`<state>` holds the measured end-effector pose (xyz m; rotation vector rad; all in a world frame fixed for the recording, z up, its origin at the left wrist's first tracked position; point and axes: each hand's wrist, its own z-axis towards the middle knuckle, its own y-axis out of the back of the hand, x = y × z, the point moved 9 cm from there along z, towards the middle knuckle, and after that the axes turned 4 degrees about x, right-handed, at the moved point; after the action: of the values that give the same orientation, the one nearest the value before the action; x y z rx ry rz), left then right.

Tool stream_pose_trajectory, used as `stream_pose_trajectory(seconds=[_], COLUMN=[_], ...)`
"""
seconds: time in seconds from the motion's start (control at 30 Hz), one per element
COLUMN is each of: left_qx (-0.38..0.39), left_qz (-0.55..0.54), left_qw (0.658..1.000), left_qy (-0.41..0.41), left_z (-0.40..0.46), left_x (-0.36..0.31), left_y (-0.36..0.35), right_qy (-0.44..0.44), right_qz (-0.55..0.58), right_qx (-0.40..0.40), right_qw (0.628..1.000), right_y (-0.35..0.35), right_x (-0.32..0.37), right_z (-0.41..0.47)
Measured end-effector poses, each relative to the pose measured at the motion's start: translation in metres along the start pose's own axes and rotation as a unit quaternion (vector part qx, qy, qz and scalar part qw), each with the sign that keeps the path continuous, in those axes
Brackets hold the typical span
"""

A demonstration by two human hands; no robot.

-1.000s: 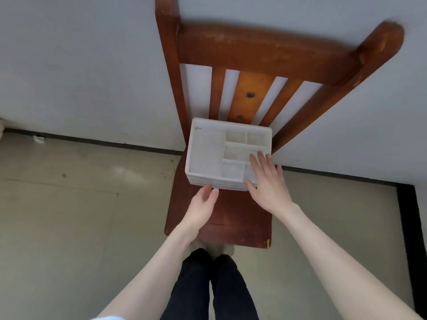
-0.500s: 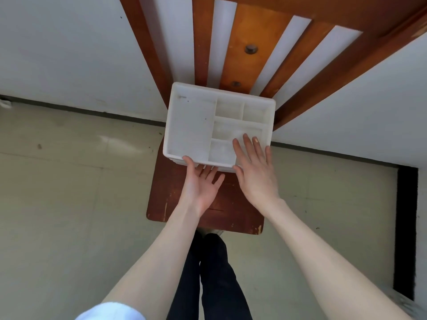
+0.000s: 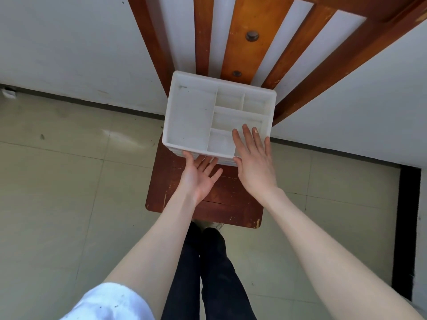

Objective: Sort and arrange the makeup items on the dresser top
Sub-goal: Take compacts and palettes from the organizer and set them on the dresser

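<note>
One white tray (image 3: 191, 116) sits on the seat of a brown wooden chair (image 3: 221, 199), pushed toward the backrest, and that tray is the landmark here. It has five compartments: one tall one along its left side, two small ones at its far right, a wide one below those, and a small one at its near edge. All the compartments that show are bare, just a few dark specks on the floor of the tall one. Ribbed edges show under the tray's near rim; whether that is a stack of trays or one ridged wall cannot be told.

Two hands at the tray. The left hand (image 3: 198, 179) is palm up at the near rim, thumb on the rim, fingers straight and slipping beneath the tray's underside. The right hand (image 3: 254, 162) lies flat, palm down, fingers straight and spread across the tray's near right corner, thumb against the near wall. Neither hand curls around anything.

Against half a second ago: the tray fills more of the view and the chair back's top rail has left it. The left hand's fingers, then just short of the near rim, now tuck under it. The right hand keeps its flat place on the same corner.

Below the tray: two dark trouser legs (image 3: 215, 273), one white sleeve (image 3: 111, 303), pale floor tiles (image 3: 57, 204).
</note>
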<state>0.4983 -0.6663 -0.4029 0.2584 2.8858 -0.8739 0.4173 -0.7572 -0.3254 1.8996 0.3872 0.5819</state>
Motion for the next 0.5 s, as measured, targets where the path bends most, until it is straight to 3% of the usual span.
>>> stream_pose_trajectory(seconds=[0.5], left_qx=[-0.072], left_qz=[0.038], left_qw=[0.996], left_qy=[0.029], left_z=[-0.041], left_x=[0.030], left_y=[0.060], right_qy=[-0.005], right_qz=[-0.021], right_qx=[0.018], right_qw=[1.000], right_y=[-0.002], right_x=[-0.002], right_z=[-0.001])
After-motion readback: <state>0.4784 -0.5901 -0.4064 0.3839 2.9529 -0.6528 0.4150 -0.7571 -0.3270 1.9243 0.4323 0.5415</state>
